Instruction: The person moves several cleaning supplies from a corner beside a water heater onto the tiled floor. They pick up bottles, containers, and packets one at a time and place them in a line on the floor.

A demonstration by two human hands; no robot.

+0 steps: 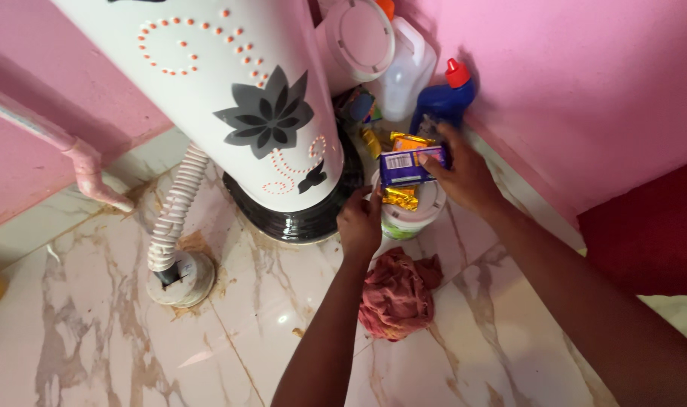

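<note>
My right hand [468, 177] holds a purple rectangular packet [409, 166] above a white tub [411, 218] that stands on the marble floor. Gold and orange wrapped packets [401, 198] lie on the tub's lid, and another orange packet [409, 140] sits just behind. My left hand [361, 222] rests with curled fingers against the tub's left side, beside the black base [298, 218] of a white pedestal painted with a grey flower. Whether the left hand grips the tub I cannot tell.
A blue bottle with a red cap [443, 102] and a white jug [410, 71] stand in the pink corner. A crumpled red cloth [398, 292] lies on the floor. A ribbed white drain hose [176, 211] runs to a floor drain. A pink pipe [79, 154] follows the left wall.
</note>
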